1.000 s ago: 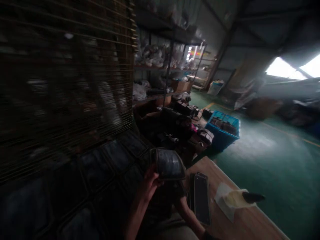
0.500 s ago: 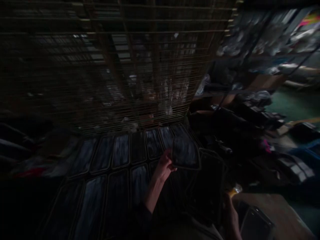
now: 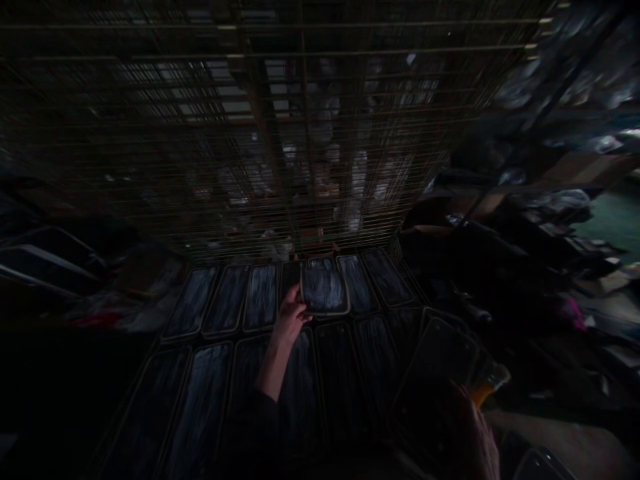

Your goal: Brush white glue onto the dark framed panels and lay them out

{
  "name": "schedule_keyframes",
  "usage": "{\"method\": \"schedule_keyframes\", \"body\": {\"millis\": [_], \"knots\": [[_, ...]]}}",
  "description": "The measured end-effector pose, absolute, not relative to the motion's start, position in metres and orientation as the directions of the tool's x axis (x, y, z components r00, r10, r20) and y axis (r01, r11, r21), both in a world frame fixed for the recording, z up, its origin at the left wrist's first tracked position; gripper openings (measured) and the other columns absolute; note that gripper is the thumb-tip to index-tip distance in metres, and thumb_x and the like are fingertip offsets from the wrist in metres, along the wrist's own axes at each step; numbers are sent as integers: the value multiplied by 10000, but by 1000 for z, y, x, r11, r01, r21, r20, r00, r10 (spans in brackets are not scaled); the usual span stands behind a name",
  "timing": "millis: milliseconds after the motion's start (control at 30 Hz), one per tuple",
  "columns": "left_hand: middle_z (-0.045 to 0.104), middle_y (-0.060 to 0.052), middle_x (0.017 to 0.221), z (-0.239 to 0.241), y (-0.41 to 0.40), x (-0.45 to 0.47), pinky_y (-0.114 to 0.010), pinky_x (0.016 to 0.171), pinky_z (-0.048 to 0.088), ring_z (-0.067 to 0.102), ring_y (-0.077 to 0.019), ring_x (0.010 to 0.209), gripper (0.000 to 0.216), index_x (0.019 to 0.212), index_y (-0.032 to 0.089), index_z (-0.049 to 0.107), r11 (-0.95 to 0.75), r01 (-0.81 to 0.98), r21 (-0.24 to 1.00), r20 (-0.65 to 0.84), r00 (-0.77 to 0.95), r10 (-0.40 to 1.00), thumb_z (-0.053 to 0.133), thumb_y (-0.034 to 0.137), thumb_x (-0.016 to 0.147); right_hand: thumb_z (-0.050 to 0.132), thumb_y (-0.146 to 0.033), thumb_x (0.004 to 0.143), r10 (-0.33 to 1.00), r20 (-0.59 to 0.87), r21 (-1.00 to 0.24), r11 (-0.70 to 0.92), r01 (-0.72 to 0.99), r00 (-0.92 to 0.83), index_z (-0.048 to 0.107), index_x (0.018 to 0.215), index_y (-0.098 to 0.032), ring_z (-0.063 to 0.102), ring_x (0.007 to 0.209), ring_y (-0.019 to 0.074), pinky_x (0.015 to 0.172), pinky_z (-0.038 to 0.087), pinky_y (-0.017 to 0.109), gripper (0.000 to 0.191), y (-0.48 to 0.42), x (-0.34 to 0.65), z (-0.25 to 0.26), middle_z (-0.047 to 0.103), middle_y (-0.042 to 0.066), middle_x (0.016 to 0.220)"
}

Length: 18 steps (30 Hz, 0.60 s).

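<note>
My left hand (image 3: 289,319) reaches forward and grips the left edge of a dark, rounded rectangular panel (image 3: 324,291) with a pale rim. It holds the panel just over the back row of several similar panels (image 3: 227,307) lying side by side on a wire shelf. My right hand (image 3: 473,433) is low at the bottom right, dim and partly cut off. Another dark panel (image 3: 440,350) and a small yellow-orange object (image 3: 487,385) are right above it. Its fingers cannot be made out.
A tall rack of stacked wire shelves (image 3: 280,133) fills the view ahead. Cluttered shelving with bags and boxes (image 3: 550,193) stands to the right, beside a strip of green floor (image 3: 617,217). A wooden table corner (image 3: 560,440) is at the bottom right. Dark trays (image 3: 45,257) lie left.
The view swung left, away from the table and floor, toward the rack. My left hand carried the panel forward and left, out over the back row of panels.
</note>
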<state>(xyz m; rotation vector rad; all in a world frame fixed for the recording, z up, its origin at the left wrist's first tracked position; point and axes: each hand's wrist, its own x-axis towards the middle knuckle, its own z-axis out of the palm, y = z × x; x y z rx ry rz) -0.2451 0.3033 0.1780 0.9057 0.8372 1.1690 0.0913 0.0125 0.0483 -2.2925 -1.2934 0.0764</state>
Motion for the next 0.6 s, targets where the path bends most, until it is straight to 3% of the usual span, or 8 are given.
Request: {"method": "schedule_keyframes", "body": {"millis": [133,367,600], "knots": [[618,5,915,159,335,-269,-196,545,441,538,-81,633,623,1287,258,499,93,-345,934,-64,94,993,609,249,674,380,-575,840,800,149,-462,-463,757,581,508,1295,-242,588,1104,338,813,534,473,579,10,97,44,546,110,1334],[523,44,698,54,364,-295,-203,534,475,506,-52,505,594,1249,139,504,391,-189,901,-411,-78,908,600,122,662,477,-565,717,727,156,-581,-480,657,669,626,1171,-312,636,977,377,729,560,522,540,17,96,48,643,82,1185],[549,30,775,29,361,-296,-178,537,502,543,-31,506,492,1232,170,500,345,-257,903,-397,-189,898,570,89,752,487,-559,627,682,192,-617,-475,627,706,654,1078,-464,625,981,400,685,556,564,491,24,88,62,672,9,1076]]}}
